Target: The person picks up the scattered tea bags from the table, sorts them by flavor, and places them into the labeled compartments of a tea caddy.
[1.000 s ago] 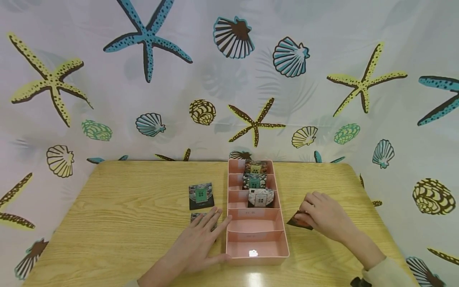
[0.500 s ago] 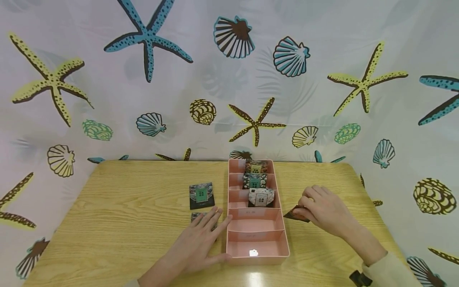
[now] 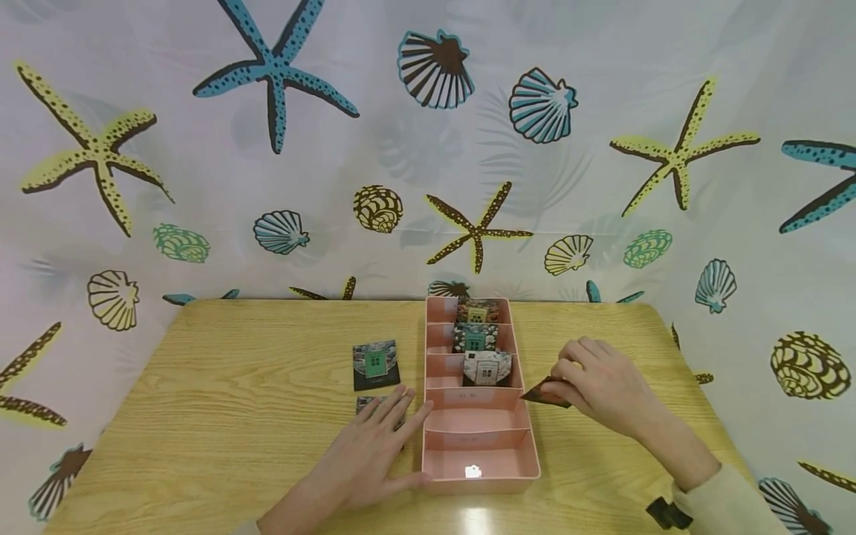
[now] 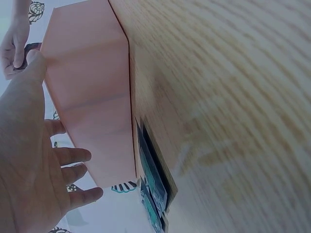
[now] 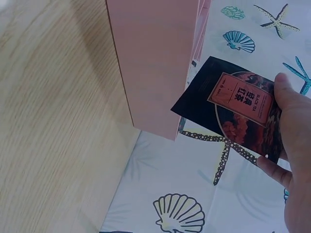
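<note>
My right hand (image 3: 605, 386) pinches a black tea bag packet (image 5: 238, 99) with a red label, thumb on one side. The packet's corner reaches the right rim of the pink divided box (image 3: 481, 487) in the head view. My left hand (image 3: 364, 457) lies along the box's left side with fingers spread, index fingertip and thumb right at its wall. Three tea bag packets stand in the back compartments: one with a yellow label (image 3: 478, 315), one with a teal label (image 3: 475, 340) and a pale one (image 3: 488, 369). The two front compartments hold nothing.
Left of the box, a green-labelled tea bag packet (image 3: 376, 364) lies flat on the wooden table (image 3: 254, 386). Another packet (image 3: 365, 403) is mostly hidden under my left fingers in the head view. A patterned cloth (image 3: 374, 148) hangs behind the table.
My right hand has carried the black tea bag packet left and slightly up, from beside the box to its right rim. The left hand and box have stayed in place.
</note>
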`<action>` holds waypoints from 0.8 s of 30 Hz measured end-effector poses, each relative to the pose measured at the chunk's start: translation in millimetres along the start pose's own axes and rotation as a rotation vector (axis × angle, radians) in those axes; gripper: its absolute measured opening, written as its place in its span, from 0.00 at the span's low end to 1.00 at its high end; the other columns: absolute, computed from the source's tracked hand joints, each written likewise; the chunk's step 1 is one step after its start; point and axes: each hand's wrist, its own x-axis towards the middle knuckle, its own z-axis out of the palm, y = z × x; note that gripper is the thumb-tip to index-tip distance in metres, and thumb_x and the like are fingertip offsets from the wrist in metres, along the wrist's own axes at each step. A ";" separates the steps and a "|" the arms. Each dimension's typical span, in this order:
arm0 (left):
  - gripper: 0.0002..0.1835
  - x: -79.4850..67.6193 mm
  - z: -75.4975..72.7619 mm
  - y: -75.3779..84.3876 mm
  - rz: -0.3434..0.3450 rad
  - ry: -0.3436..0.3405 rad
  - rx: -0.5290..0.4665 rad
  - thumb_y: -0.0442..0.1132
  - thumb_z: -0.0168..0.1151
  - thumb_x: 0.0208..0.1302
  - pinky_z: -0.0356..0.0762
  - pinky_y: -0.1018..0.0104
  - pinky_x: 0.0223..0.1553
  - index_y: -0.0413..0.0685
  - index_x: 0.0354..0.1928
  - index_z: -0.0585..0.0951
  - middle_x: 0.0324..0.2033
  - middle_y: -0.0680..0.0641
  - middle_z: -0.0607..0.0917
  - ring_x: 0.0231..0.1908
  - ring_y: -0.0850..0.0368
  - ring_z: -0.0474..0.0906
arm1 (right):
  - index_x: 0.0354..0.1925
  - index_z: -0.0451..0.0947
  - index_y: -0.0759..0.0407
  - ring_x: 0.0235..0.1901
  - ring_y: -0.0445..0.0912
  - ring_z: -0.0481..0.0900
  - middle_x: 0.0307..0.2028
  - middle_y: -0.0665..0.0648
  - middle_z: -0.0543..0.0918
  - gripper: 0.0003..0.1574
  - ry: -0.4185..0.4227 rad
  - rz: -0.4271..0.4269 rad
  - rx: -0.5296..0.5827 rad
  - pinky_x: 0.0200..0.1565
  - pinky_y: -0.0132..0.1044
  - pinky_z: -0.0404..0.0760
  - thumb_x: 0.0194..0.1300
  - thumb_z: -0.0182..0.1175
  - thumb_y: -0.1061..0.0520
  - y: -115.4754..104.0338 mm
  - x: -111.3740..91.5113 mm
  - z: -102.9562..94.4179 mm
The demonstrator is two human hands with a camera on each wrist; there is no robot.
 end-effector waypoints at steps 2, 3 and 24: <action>0.51 0.0 0.3 -0.4 0.000 -0.001 0.000 0.77 0.53 0.68 0.68 0.39 0.77 0.56 0.84 0.59 0.81 0.38 0.66 0.82 0.40 0.59 | 0.32 0.78 0.52 0.32 0.45 0.76 0.32 0.50 0.79 0.31 0.010 0.004 0.020 0.34 0.38 0.80 0.84 0.44 0.36 -1.3 2.8 0.1; 0.51 0.0 0.4 -0.5 0.000 0.000 0.000 0.77 0.53 0.68 0.68 0.39 0.77 0.56 0.84 0.59 0.81 0.38 0.66 0.82 0.40 0.59 | 0.32 0.78 0.52 0.32 0.45 0.76 0.32 0.50 0.79 0.31 0.016 0.007 0.031 0.33 0.38 0.80 0.84 0.45 0.36 -1.9 4.0 0.6; 0.51 -0.3 0.4 -0.4 -0.003 -0.010 -0.001 0.77 0.53 0.68 0.68 0.39 0.77 0.57 0.84 0.58 0.81 0.39 0.65 0.82 0.41 0.58 | 0.30 0.77 0.54 0.32 0.44 0.76 0.32 0.50 0.81 0.31 0.073 -0.026 0.109 0.33 0.36 0.79 0.82 0.47 0.35 -23.3 30.7 21.9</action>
